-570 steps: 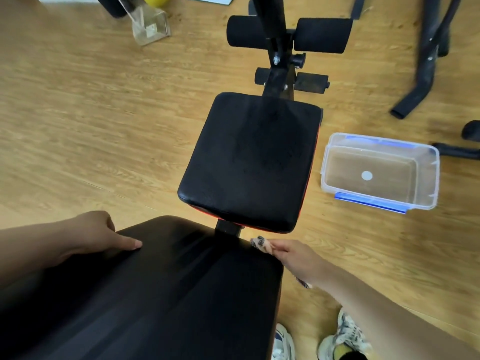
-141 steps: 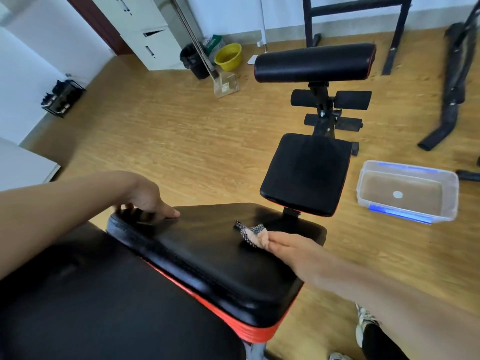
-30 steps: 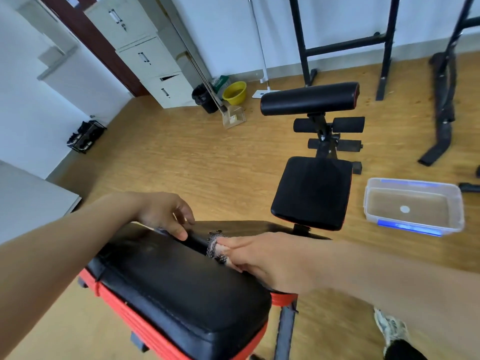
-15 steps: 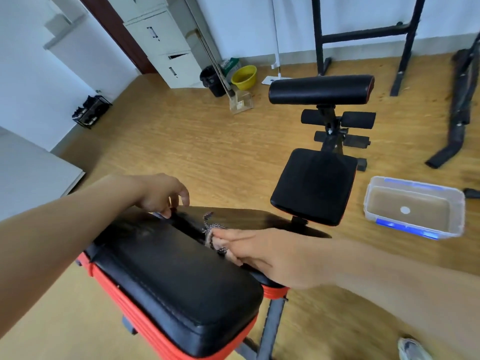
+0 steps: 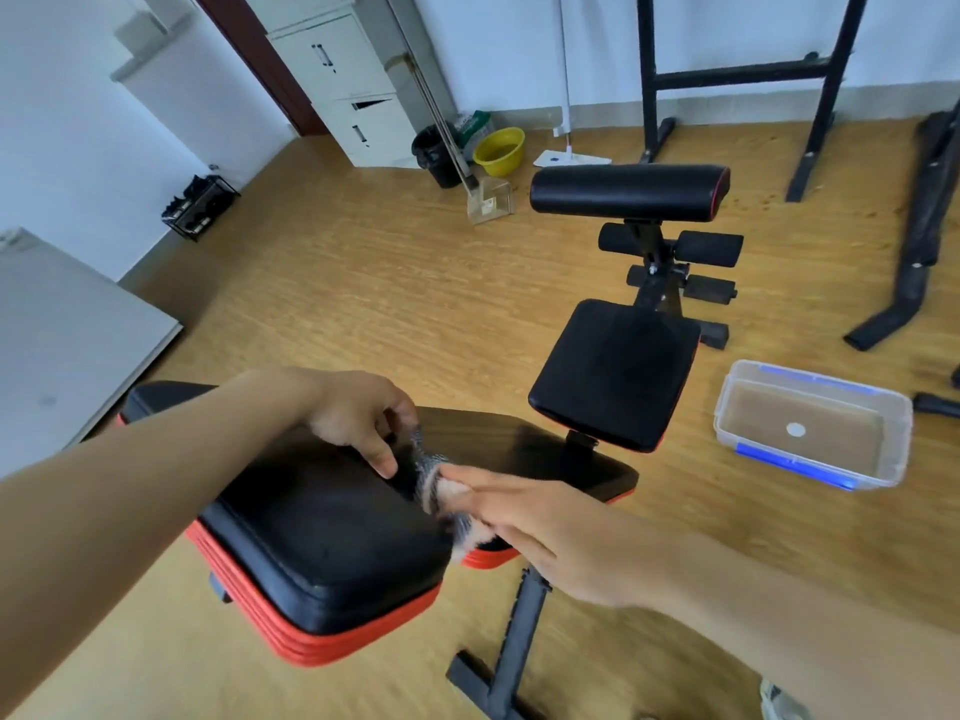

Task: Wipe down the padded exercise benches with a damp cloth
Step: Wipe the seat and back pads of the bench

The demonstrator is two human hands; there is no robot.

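A black padded bench with red trim fills the lower middle; its raised back pad (image 5: 322, 537) is nearest me and the seat pad (image 5: 613, 374) lies beyond. My right hand (image 5: 524, 527) presses a grey-and-white patterned cloth (image 5: 436, 485) against the gap at the far edge of the back pad. My left hand (image 5: 358, 418) rests on the back pad's upper edge, fingers touching the top of the cloth. A black roller pad (image 5: 626, 192) stands at the bench's far end.
A clear plastic tub (image 5: 813, 423) with blue clips sits on the wood floor right of the seat. Black rack frames (image 5: 737, 80) stand at the back wall. A yellow basin (image 5: 498, 150), a black bin, a dustpan and white cabinets are at the back left.
My right hand slid the cloth down and toward me along the pad's edge. My left hand shifted right onto the cloth's top. The view tilted slightly.
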